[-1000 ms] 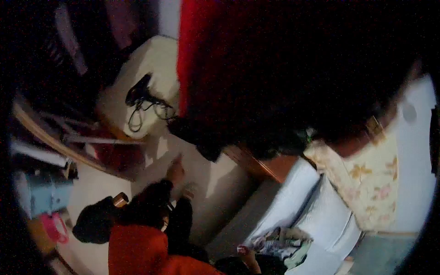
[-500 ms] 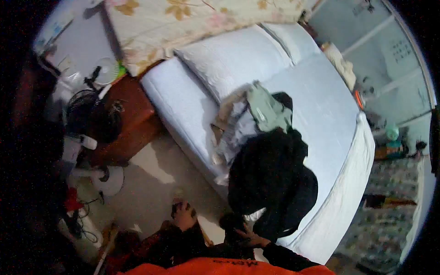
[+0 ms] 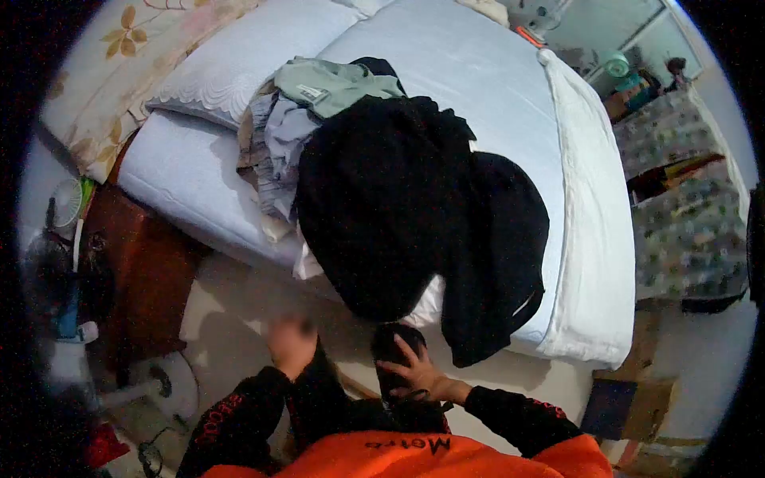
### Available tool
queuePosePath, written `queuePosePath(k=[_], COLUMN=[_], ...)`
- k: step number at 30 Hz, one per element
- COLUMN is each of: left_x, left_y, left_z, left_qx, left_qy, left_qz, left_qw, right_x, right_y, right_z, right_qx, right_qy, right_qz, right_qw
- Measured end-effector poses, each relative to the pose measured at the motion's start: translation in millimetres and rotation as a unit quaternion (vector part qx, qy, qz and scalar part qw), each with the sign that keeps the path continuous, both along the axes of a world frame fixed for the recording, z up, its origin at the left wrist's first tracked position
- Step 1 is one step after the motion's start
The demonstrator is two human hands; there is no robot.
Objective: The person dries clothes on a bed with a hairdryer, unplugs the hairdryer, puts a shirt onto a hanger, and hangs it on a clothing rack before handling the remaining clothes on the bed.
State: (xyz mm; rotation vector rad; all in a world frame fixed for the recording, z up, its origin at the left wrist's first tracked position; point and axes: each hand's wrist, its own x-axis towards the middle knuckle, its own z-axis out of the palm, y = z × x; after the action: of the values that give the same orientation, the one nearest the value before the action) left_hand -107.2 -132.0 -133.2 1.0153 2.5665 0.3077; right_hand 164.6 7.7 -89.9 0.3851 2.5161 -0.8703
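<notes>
The right hand point(image 3: 420, 374) lies with fingers spread on a dark object point(image 3: 390, 344) near the bed point(image 3: 470, 72); the left hand point(image 3: 292, 344) is too blurred to tell its finger state. Black clothes point(image 3: 382, 207) lie heaped on the bed, touching a green garment point(image 3: 339, 84).

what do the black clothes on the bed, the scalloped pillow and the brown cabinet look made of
Black clothes: soft, matte fabric, from the slumped folds and lack of shine; fibre unclear.
Scalloped pillow: pale woven cloth, probably cotton or a blend, with a stitched-looking raised pattern along its edge.
Brown cabinet: likely varnished wood or veneer, judging by the reddish-brown flat faces.
</notes>
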Motion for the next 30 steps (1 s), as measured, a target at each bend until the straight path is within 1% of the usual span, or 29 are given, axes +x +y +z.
queuePosePath(k=[1, 2, 3, 5, 6, 7, 9, 10, 11, 12, 13, 14, 16, 17, 18, 19, 20, 21, 22, 23, 25, 26, 27, 28, 29, 30], left_x=[-0.2, -0.7, -1.1, 18.6, 24.6, 31.7, 45.1, 50.7, 53.4, 55.8, 59.3, 64.1, 72.0, 74.4, 77.6, 80.1, 83.0, 86.6, 88.6, 90.6, 93.3, 94.1, 93.2, 92.2, 90.3, 86.0], left_y=[1.6, 3.0, 2.8, -22.2, -38.6, -53.3, -78.5, -92.7, -105.5, -116.1, -121.0, -122.3, -118.7, -115.0, -111.6, -106.3, -102.2, -100.0, -97.4, -96.5, -100.3, -102.2, -99.4, -97.4, -96.4, -92.9], left_z=[-2.9, -1.0, 2.3, 5.9, 0.2, 2.0, 7.0, 5.4, 4.4, 5.7, 12.3, 17.8, 27.0, 28.8, 29.5, 29.2, 27.4, 23.3, 20.7, 21.5, 20.8, 23.8, 30.2, 34.7, 33.6, 31.9], left_qx=[-0.01, -0.003, 0.003, 0.006, 0.068, 0.129, 0.144, 0.165, 0.185, 0.178, 0.181, 0.166, 0.159, 0.132, 0.1, 0.098, 0.126, 0.151, 0.171, 0.16, 0.182, 0.168, 0.174, 0.181, 0.172, 0.17], left_qy=[-0.006, 0.006, 0.016, 0.029, 0.05, 0.065, 0.067, 0.068, 0.071, 0.065, 0.073, 0.079, 0.091, 0.107, 0.121, 0.123, 0.116, 0.105, 0.096, 0.09, 0.14, 0.132, 0.14, 0.147, 0.139, 0.132], left_qz=[-0.009, -0.01, -0.007, 0.009, 0.012, 0.002, -0.023, -0.015, -0.003, -0.007, -0.005, -0.01, -0.018, -0.036, -0.056, -0.063, -0.098, -0.129, -0.141, -0.129, -0.155, -0.146, -0.162, -0.182, -0.182, -0.178], left_qw=[1.0, 1.0, 1.0, 1.0, 0.996, 0.99, 0.987, 0.984, 0.98, 0.982, 0.981, 0.983, 0.983, 0.985, 0.986, 0.986, 0.98, 0.974, 0.97, 0.975, 0.961, 0.966, 0.961, 0.955, 0.958, 0.96], right_x=[7.1, 17.2, 24.7, 28.9, 38.9, 43.0, 55.3, 66.7, 75.4, 82.9, 94.0, 107.1, 136.0, 151.7, 164.2, 172.8, 173.1, 166.6, 158.7, 155.9, 157.2, 159.8, 155.2, 144.1, 133.0, 130.0], right_y=[-2.0, -6.6, -11.4, -21.0, -22.8, -27.1, -16.7, -12.1, -7.5, -3.8, 4.0, 13.9, 40.5, 58.1, 80.3, 91.3, 80.3, 64.3, 55.2, 56.2, 69.9, 93.6, 101.1, 103.8, 107.5, 114.0], right_z=[-7.3, -13.8, -27.2, -5.6, -21.2, -13.4, 2.7, 10.3, 17.6, 25.0, 39.7, 56.0, 52.0, 31.0, -2.9, -27.2, -20.7, -1.2, 8.8, 0.4, -24.4, -40.8, -39.7, -18.5, 4.4, 14.9], right_qx=[0.029, 0.019, 0.037, 0.059, 0.076, 0.093, 0.03, 0.039, 0.073, 0.097, 0.185, 0.231, 0.24, 0.25, 0.165, 0.078, 0.076, -0.084, -0.242, -0.246, -0.282, -0.289, -0.234, -0.132, -0.122, -0.125], right_qy=[0.044, 0.074, 0.081, 0.082, 0.14, 0.157, 0.146, 0.153, 0.258, 0.357, 0.435, 0.445, 0.452, 0.394, 0.371, 0.34, 0.335, 0.299, 0.252, 0.237, 0.315, 0.295, 0.325, 0.301, 0.32, 0.319], right_qz=[0.007, 0.001, -0.008, -0.024, -0.002, -0.011, -0.016, -0.019, -0.131, -0.238, -0.281, -0.337, -0.499, -0.58, -0.647, -0.706, -0.711, -0.748, -0.762, -0.76, -0.688, -0.687, -0.711, -0.748, -0.757, -0.751], right_qw=[0.999, 0.997, 0.996, 0.995, 0.987, 0.983, 0.989, 0.987, 0.955, 0.898, 0.836, 0.797, 0.7, 0.667, 0.645, 0.616, 0.613, 0.586, 0.545, 0.554, 0.59, 0.598, 0.578, 0.577, 0.556, 0.565])
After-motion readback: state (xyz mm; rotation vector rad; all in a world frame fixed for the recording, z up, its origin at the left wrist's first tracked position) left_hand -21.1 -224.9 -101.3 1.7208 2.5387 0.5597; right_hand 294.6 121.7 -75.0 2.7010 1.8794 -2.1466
